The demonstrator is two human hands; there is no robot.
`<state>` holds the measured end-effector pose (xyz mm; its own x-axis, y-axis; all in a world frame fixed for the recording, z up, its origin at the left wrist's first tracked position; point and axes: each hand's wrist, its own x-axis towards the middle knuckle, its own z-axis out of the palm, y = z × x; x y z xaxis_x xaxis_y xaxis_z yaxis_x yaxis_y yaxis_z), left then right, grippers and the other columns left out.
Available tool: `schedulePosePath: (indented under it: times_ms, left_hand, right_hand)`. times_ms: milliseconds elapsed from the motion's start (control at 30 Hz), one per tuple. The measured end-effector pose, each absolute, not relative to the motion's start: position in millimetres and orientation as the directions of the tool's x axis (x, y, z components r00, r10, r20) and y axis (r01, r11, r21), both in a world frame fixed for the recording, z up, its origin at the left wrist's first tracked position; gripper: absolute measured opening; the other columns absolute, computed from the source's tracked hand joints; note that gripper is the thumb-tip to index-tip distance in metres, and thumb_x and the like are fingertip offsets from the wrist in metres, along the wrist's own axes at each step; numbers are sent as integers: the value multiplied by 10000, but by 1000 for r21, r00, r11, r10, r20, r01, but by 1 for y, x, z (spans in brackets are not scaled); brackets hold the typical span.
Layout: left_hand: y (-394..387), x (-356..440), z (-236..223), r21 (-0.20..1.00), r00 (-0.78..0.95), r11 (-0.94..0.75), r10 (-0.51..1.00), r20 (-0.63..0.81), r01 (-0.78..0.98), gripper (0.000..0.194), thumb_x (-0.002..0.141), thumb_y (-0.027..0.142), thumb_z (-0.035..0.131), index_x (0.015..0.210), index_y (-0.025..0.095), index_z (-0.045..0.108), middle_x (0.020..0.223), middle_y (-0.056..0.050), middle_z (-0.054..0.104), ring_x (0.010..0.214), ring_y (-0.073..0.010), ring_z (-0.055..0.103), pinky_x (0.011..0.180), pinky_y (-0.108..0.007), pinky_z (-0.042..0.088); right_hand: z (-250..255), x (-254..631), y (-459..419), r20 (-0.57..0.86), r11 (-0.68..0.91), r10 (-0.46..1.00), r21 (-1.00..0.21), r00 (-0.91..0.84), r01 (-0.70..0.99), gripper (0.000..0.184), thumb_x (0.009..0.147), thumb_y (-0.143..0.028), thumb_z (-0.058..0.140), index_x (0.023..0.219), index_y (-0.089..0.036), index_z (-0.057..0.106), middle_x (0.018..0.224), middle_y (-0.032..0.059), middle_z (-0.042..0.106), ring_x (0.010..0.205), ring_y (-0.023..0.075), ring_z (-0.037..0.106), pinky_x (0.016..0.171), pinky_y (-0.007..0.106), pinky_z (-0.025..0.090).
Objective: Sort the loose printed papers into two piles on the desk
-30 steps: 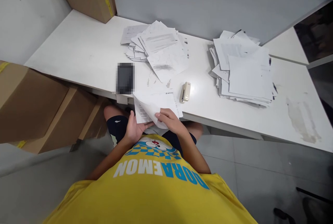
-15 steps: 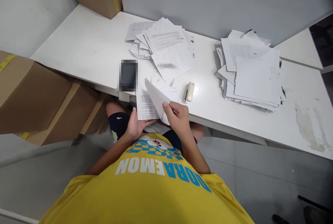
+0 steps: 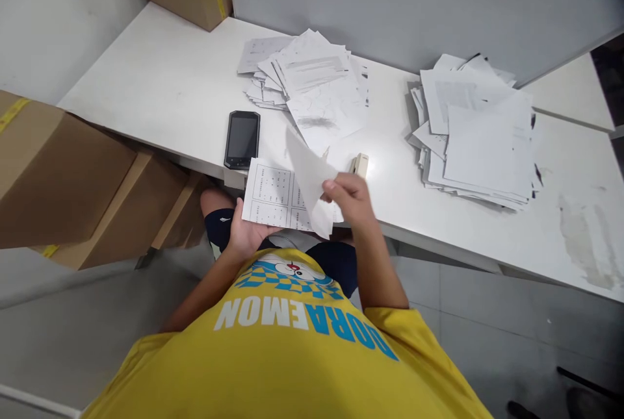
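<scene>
The left grip (image 3: pixel 245 234) holds printed papers (image 3: pixel 273 193); the right grip (image 3: pixel 353 201) pinches a lifted sheet (image 3: pixel 308 173). Just beyond the right grip, a stapler (image 3: pixel 361 165) rests on the desk (image 3: pixel 170 81).

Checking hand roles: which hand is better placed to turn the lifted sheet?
Likely the right hand: it pinches the lifted sheet, while the left hand holds the printed page near its lower-left corner.

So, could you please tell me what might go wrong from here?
The sheet bent up in the right hand might crease or tear. The phone lies close to the desk's front edge and could be knocked off. The uneven right-hand pile might slide.
</scene>
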<state>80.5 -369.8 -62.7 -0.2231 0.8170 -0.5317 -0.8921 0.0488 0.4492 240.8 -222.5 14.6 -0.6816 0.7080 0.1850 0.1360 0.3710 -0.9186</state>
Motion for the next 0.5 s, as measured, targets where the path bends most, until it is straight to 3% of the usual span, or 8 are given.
schedulePosePath:
  times_ms: [100, 167, 300, 367, 433, 500]
  left_hand:
    - [-373, 64, -70, 419, -152, 115, 820, -552, -901, 631, 1007, 605, 308, 1418, 194, 555, 1396, -145, 626, 1352, -389, 520, 1036, -608, 487]
    - [-375, 56, -77, 437, -138, 153, 813, -565, -886, 516, 1008, 486, 412, 1393, 184, 577, 1344, -149, 663, 1337, -367, 547, 1048, -590, 493]
    - [-378, 51, -93, 519, -162, 199, 807, -568, -831, 374, 954, 297, 562, 1265, 120, 669, 1246, -174, 714, 1271, -337, 615, 1053, -505, 525]
    - [-376, 54, -100, 575, -210, 201, 796, -568, -793, 313, 896, 278, 659, 1135, 88, 728, 1146, -188, 748, 1206, -347, 657, 1009, -466, 558]
    - [-373, 57, -105, 628, -269, 198, 779, -567, -753, 258, 819, 267, 755, 997, 80, 760, 1025, -178, 776, 1120, -349, 700, 941, -426, 591]
    - [-369, 61, -108, 667, -323, 179, 766, -556, -723, 254, 765, 275, 812, 929, 86, 764, 936, -155, 786, 1017, -328, 736, 848, -382, 615]
  right_hand:
    - [41, 241, -187, 363, 535, 754, -823, -547, 191, 606, 927, -732, 410, 648, -226, 592, 634, 16, 550, 640, 154, 575, 601, 331, 425]
    - [59, 239, -162, 469, 592, 778, -770, -418, 238, 596, 977, -686, 309, 728, -225, 593, 715, 35, 567, 723, 173, 624, 644, 358, 455]
    - [94, 233, -126, 586, 588, 806, -776, -84, 228, 442, 1010, -590, 316, 749, -256, 438, 744, 33, 503, 774, 188, 651, 693, 362, 495]
    - [104, 222, -114, 674, 622, 739, -694, 21, 361, 419, 1027, -548, 313, 711, -275, 352, 734, 34, 473, 778, 192, 621, 760, 379, 490]
    - [105, 203, -103, 714, 603, 698, -547, -53, 581, 412, 1053, -481, 293, 712, -264, 373, 793, 68, 509, 864, 211, 591, 879, 422, 450]
    - [95, 178, -92, 603, 567, 755, -405, -256, 718, 388, 1066, -412, 315, 778, -207, 477, 915, 120, 568, 989, 243, 572, 957, 469, 401]
